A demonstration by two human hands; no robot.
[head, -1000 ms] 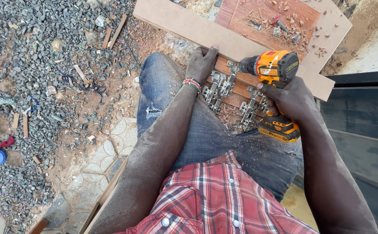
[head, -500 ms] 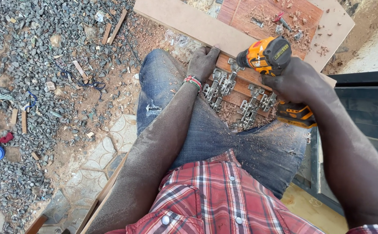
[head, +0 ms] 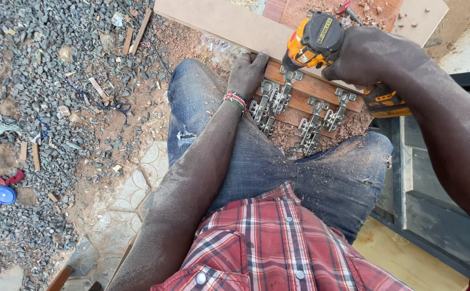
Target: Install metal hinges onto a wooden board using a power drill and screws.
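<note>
Across the person's denim-clad lap lies a reddish-brown wooden board (head: 321, 89), dusted with shavings. The right hand (head: 372, 54) is wrapped tight around a yellow-and-black cordless drill (head: 313, 43), nose down at the board's far edge. The left hand (head: 248, 73) presses flat on the board's left end. Silvery metal hinges (head: 299, 110) (several, clustered) lie along it.

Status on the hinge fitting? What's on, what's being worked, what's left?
Done: several metal hinges already sit along the brown wood strip, with shavings around them. In hand: the right hand presses the yellow cordless drill onto the hinge at the strip's left end, while the left hand steadies the strip. Left: whether the other hinges are fully screwed cannot be told.
</note>
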